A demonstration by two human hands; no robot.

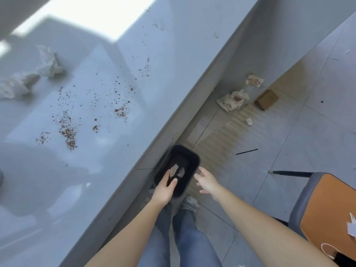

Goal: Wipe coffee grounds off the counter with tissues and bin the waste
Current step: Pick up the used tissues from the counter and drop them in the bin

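Observation:
Brown coffee grounds [67, 130] lie scattered over the pale counter [107, 45], with smaller patches further right. Two crumpled white tissues [48, 62] rest on the counter at the far left. A small black bin [194, 158] stands on the floor against the counter's edge, with bits of white tissue [178, 170] inside. My left hand [163, 187] hovers over the bin's mouth, fingers loosely apart, holding nothing. My right hand [207, 182] is just right of the bin, fingers spread and empty.
Stained used tissues [234, 99] and a small cardboard box [266, 99] lie on the floor beyond the bin. A black stick [246, 151] lies on the tiles. A chair with an orange seat [331, 212] stands at the right. My legs and shoe are below the bin.

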